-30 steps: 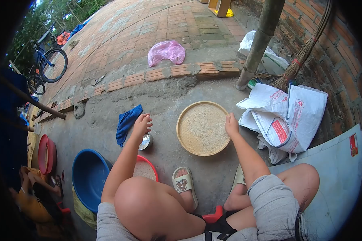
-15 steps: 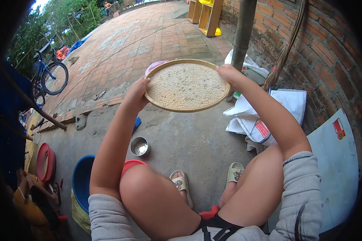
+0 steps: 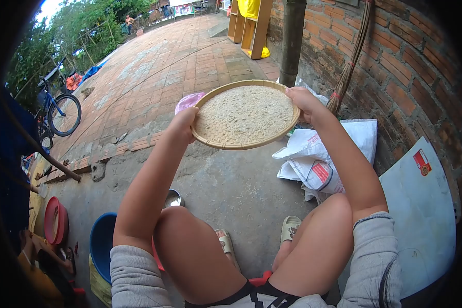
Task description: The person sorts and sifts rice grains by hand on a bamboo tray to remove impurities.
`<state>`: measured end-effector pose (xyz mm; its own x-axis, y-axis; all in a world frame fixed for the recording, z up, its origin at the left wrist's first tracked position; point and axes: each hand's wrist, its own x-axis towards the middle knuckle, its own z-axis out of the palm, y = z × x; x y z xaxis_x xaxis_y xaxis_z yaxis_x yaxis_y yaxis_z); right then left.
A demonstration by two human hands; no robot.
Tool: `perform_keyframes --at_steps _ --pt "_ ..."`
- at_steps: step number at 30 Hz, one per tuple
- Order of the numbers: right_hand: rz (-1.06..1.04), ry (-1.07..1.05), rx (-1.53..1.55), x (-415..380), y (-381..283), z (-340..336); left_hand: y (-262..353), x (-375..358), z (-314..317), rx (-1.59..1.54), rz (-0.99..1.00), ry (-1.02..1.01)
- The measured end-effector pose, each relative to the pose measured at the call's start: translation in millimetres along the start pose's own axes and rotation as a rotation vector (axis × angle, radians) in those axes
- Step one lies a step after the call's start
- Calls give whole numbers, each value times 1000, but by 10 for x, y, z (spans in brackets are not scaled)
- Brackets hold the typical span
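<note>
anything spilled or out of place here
Mildly, yes: pale specks dot the concrete floor below the round tray, perhaps spilled grain. A pink plastic bag also lies loose and crumpled beyond the tray, looking rather stray.

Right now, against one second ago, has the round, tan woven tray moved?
Yes, up the view: the round woven tray, wholly below the low orange brick edging then, now crosses its line.

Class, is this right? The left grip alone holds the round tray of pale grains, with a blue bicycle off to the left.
No: in the head view, the right grip holds the round tray too, opposite the left grip. The pale grains and blue bicycle are as stated.
</note>
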<state>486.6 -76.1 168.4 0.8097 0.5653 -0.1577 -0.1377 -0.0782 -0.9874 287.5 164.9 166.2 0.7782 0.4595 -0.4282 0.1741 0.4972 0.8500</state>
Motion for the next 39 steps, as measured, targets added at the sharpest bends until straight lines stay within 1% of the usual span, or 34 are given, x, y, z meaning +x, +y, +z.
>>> perform_keyframes --at_steps 1,3,4,5,6,7,8,10,11,13,14,15,17,18,19,21,22,23,25,27,28,29,31,32,33,34,35,36,37,38,39 --pt "-41 21 15 -28 -26 5 -9 -69 91 4 5 -2" --pt "-75 8 39 4 -9 -169 -125 -232 350 46 337 49" --pt "-26 -53 105 77 77 -296 -199 -268 441 70 369 55" --pt "22 -114 168 158 163 -377 -227 -341 567 120 345 112" --pt "70 -89 244 230 286 -416 -261 -277 575 133 342 105" --pt "69 -79 252 253 395 -413 -322 -170 564 150 332 99" --pt "69 -30 215 295 519 -384 -375 2 476 160 327 94" --pt "46 56 138 357 709 -248 -496 384 167 176 218 2" --pt "53 59 145 322 717 -187 -561 490 96 184 211 3" --pt "15 108 -124 215 624 -131 -649 610 42 122 106 -29" --pt "-81 110 -120 332 742 -264 -709 688 88 134 167 -2" --pt "-83 111 -114 415 827 -393 -718 629 225 214 236 45" --pt "3 66 104 520 923 -589 -844 646 425 353 472 81" --pt "16 55 124 512 924 -605 -904 710 459 368 502 101" --pt "14 57 117 526 936 -577 -910 773 409 361 502 98" --pt "-18 116 15 601 956 -384 -820 877 184 305 326 55" --pt "-72 139 -153 578 946 -234 -753 863 87 246 230 33" --pt "-140 130 -238 487 895 -65 -766 953 -64 205 185 4" --pt "-187 114 -210 572 977 -71 -767 900 -39 179 230 45" --pt "-31 -22 -119 744 1097 -356 -801 865 122 387 382 151" --pt "66 -49 19 722 1111 -415 -831 774 286 474 497 212" --pt "67 -49 22 735 1140 -385 -824 674 375 553 510 221" --pt "35 108 -92 671 1063 -218 -874 828 187 466 426 210" --pt "7 121 -199 596 971 -113 -874 896 13 395 297 159" --pt "10 114 -209 507 905 7 -862 946 -195 330 168 109" --pt "-67 116 -351 436 874 118 -857 966 -310 292 117 75" --pt "-149 118 -492 396 858 169 -905 1004 -347 289 116 80" --pt "-205 143 -560 533 993 61 -836 850 -208 352 185 135" --pt "-195 139 -545 546 997 -59 -793 740 -92 426 249 191" --pt "-29 45 -342 553 990 -173 -802 709 2 459 340 201" --pt "134 -49 -140 523 1003 -218 -853 741 55 583 476 217"
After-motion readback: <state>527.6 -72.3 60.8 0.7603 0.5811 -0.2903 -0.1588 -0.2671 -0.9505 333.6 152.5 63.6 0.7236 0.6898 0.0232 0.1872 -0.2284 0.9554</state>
